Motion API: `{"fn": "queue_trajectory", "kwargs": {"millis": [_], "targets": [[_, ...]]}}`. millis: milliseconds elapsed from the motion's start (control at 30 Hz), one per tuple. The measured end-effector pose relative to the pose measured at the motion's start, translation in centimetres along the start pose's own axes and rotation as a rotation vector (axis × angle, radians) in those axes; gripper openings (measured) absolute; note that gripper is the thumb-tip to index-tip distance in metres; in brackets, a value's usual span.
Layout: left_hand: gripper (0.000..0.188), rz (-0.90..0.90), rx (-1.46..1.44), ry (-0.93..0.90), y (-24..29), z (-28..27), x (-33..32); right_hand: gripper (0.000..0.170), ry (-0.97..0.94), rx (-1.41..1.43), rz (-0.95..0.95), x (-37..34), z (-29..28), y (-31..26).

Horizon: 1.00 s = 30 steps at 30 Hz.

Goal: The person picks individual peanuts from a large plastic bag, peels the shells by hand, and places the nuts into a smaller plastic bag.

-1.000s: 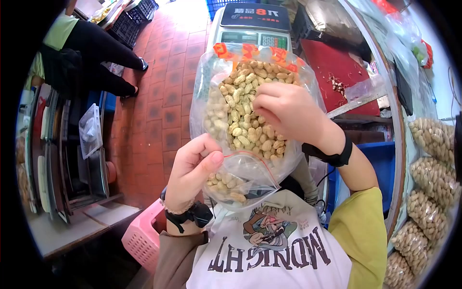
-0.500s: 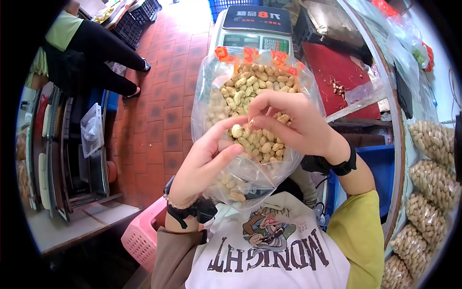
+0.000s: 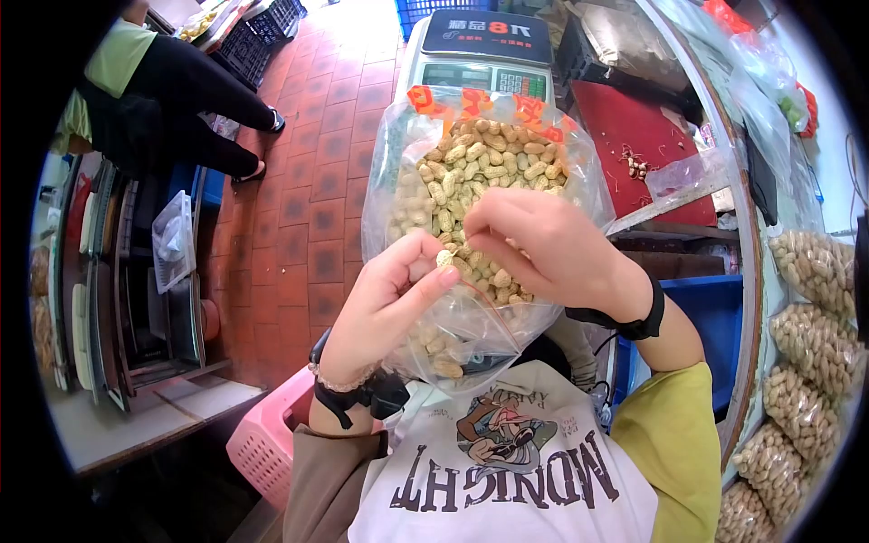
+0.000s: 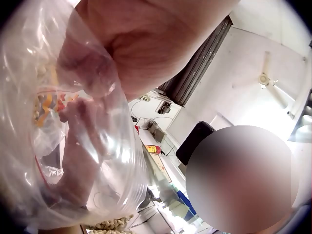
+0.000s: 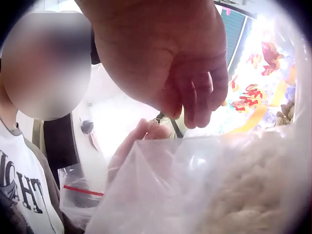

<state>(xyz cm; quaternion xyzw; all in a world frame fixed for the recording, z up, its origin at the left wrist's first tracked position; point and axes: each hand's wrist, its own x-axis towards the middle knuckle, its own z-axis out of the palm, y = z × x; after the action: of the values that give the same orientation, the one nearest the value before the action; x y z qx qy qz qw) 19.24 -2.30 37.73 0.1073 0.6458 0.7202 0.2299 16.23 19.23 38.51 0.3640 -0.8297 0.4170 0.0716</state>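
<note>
An open clear plastic bag of unshelled peanuts lies in front of the person's body. My left hand pinches one peanut between thumb and bent fingers over the bag's near edge. Just to its right, my right hand hovers over the peanuts with bent fingers, thumb and index tips close together; whether they hold something is unclear. The right wrist view shows the right hand above the left fingers and their peanut. Clear plastic covers much of the left wrist view.
Beyond the bag stands a scale. A red board and a blue bin are at right, with filled peanut bags along the far right. A pink basket is at lower left; another person's legs show upper left.
My right hand has come up from the peanuts, met the left fingers and drawn slightly away. My left hand has turned inward and now pinches a peanut.
</note>
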Motion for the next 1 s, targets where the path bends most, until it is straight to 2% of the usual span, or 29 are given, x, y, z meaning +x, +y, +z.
{"fn": "queue_trajectory", "kwargs": {"millis": [33,133,233,267,333,367,433,567,667,867,1000], "targets": [[0.012,-0.021,0.007,-0.005,0.0,-0.1,0.0,0.009,-0.038,-0.054,-0.065,0.0,0.0,0.1],[0.013,-0.009,0.032,-0.003,-0.5,-0.2,0.2,0.013,-0.037,-0.175,-0.081,0.0,0.1,0.5],[0.014,-0.022,0.046,0.007,-0.5,-0.2,0.3,0.014,0.017,-0.323,-0.036,-0.2,0.0,0.9],[0.014,-0.022,0.047,0.007,-0.5,-0.1,0.3,0.014,0.018,-0.323,-0.037,-0.1,0.1,0.8],[0.014,-0.013,0.046,0.000,-0.4,0.0,0.4,0.012,0.200,-0.342,-0.077,0.0,0.4,0.4],[0.014,-0.014,0.046,-0.001,-0.4,0.0,0.4,0.012,0.200,-0.341,-0.076,0.0,0.3,0.2],[0.015,-0.017,0.075,-0.008,-0.3,0.1,0.5,0.011,0.084,-0.259,-0.210,-0.3,-0.1,-0.2],[0.017,-0.013,0.092,-0.023,-0.3,0.1,0.7,0.013,0.119,-0.328,-0.295,-0.5,0.4,-0.2],[0.020,0.012,0.152,-0.046,-0.9,-0.3,0.6,0.015,0.068,-0.367,-0.336,-0.6,0.5,-0.2],[0.019,0.057,0.267,-0.074,-0.7,0.2,0.5,0.016,0.142,-0.254,-0.370,-0.6,1.4,0.0],[0.022,0.066,0.316,-0.042,-0.5,0.5,0.5,0.017,0.259,-0.244,-0.333,-0.6,2.1,-0.3]]}}
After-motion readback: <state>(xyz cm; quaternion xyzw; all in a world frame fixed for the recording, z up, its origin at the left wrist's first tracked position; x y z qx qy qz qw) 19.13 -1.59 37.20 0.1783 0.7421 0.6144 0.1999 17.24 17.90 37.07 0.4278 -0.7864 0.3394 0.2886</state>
